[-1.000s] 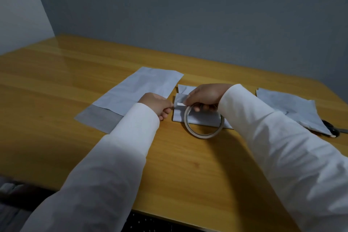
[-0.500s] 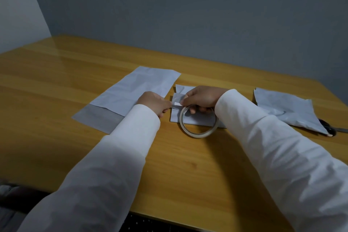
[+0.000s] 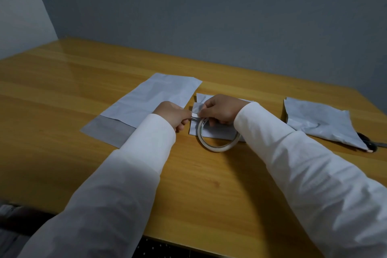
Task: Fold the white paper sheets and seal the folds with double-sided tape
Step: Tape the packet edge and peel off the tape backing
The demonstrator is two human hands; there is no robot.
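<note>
Tape strip [image 3: 194,115] between our hands now shorter: left hand [image 3: 172,115] pinches its end, right hand [image 3: 222,110] grips the tape roll [image 3: 217,136] closer over the folded sheet [image 3: 217,132], suggesting imminent sealing.

**Both my hands at the tape roll**

My left hand [image 3: 172,114] sits just left of the tape roll [image 3: 217,138], fingers curled, thumb and forefinger pinching the free tape end [image 3: 194,115]. My right hand [image 3: 222,109] is over the roll's far edge, fingers curled round it and holding it. The two hands nearly touch. Both forearms, in white sleeves [image 3: 293,153], reach forward and angle in toward the roll.
</note>
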